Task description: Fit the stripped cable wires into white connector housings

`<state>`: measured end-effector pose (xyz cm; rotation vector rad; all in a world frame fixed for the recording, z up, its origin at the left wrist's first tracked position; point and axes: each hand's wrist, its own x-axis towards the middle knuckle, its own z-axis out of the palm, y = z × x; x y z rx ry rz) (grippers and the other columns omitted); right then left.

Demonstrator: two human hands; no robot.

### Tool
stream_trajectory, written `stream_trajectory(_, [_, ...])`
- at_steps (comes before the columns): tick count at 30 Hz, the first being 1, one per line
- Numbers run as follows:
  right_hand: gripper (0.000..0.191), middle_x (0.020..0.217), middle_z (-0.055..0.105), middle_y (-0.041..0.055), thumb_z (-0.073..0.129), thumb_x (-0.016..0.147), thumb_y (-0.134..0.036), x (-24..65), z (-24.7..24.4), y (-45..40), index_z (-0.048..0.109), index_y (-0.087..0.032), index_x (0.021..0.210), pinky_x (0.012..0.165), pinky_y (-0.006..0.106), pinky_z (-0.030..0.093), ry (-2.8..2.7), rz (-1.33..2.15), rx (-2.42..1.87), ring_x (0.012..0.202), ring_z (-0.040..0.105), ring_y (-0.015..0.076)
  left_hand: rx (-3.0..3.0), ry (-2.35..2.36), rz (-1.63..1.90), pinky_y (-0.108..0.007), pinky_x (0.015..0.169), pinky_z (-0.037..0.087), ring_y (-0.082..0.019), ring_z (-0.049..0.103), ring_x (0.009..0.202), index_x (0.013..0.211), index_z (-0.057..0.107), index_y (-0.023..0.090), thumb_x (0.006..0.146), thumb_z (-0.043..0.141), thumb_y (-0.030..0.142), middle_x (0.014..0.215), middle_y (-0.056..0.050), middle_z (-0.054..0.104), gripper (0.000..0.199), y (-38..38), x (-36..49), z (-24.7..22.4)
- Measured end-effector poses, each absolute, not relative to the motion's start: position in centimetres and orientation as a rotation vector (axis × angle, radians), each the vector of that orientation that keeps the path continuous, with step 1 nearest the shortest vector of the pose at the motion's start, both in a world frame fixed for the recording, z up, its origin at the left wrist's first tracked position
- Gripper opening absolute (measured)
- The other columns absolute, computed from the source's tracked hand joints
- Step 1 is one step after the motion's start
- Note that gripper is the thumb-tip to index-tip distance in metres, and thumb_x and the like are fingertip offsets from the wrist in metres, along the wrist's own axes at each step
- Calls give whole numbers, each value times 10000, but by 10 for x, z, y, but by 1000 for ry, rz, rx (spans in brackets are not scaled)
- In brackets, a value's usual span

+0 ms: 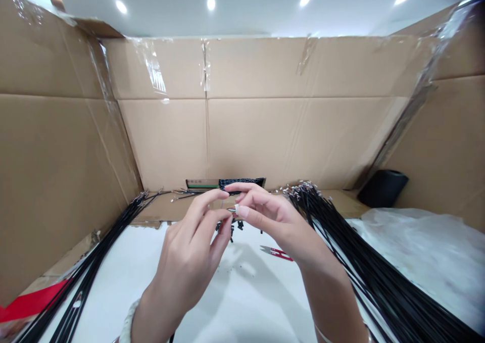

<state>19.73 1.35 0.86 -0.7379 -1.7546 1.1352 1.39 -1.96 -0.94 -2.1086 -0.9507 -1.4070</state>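
Note:
Both hands meet in front of me above a white table (250, 302). Thumb and index finger of my left hand (187, 254) pinch the thin coloured wires (230, 209) at a cable's end. Opposite it, my right hand (275, 216) has a small white connector (237, 209) between its fingertips, with the thumb in front. The wires run into this connector. Fingers cover most of both. Below the fingertips lie several small black pieces (240, 225). Red-handled thread snips (278, 253) rest on the table near my right wrist.
A thick bundle of black cables (364, 259) runs along the right; a thinner cable bundle (100, 259) is at left. Cardboard walls (257, 131) enclose the table. Clear plastic sheeting (428, 247) and a black cylindrical object (382, 188) lie at right. A red strip (36, 301) shows lower left.

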Motion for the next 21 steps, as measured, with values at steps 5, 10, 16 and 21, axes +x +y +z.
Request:
stream_trajectory(5, [267,1330,638,111,678,934,-426,196,7,14,679,-218,767,965,449,446,-1775,1068,-753,1343,519,303,-2124,-956,-1409,-231,521,493,-86,645,627,954,631,172,955,614,83,1153,-88,716,90,-19,13,-11])
stream_trajectory(10, [247,1316,649,118,673,935,-397,196,8,12,678,-214,770,951,434,452,-1779,1041,-760,1369,506,300,-2114,-944,-1390,-233,514,482,-77,631,605,952,622,167,966,597,88,1146,-90,716,83,-19,13,-12])
stream_trajectory(16, [272,1336,640,124,676,927,-415,197,8,13,648,-206,755,919,425,463,-1772,1060,-764,1297,552,293,-2129,-936,-1381,-227,570,516,-116,705,741,971,615,180,969,592,90,1147,-89,720,93,-19,13,-10])
stream_trajectory(21, [272,1318,650,122,671,932,-416,196,9,12,647,-211,754,919,421,477,-1766,1062,-765,1293,557,288,-2144,-940,-1382,-229,544,499,-108,705,704,964,623,177,968,596,90,1146,-84,721,91,-20,11,-9])
